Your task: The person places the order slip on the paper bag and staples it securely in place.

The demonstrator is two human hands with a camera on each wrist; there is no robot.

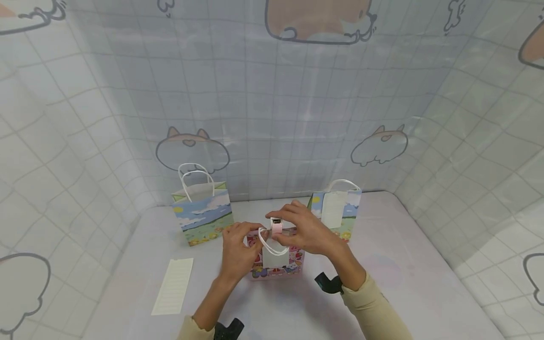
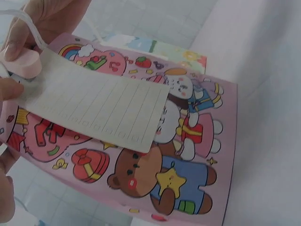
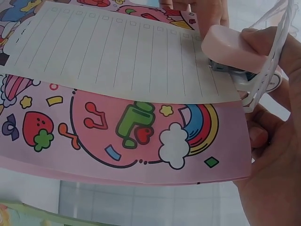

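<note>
A pink paper gift bag (image 1: 297,259) with cartoon animals stands upright in front of me. A lined white paper sheet (image 1: 274,260) lies flat against its front, upper end at the bag's top edge. My right hand (image 1: 309,230) grips a small pink stapler (image 3: 235,48), whose jaws sit over the top edge of sheet and bag. With thumb and fingers, my left hand (image 1: 239,250) pinches the bag's top edge at its left side. The white cord handle (image 1: 272,249) hangs forward over the sheet, beside the stapler.
To the back left stands a landscape-print gift bag (image 1: 205,215) with raised handles. Another landscape bag (image 1: 352,208) at the back right bears a white sheet (image 1: 334,208) on its front. A loose lined sheet (image 1: 173,286) lies on the table at left. Tile-patterned curtain walls enclose the table.
</note>
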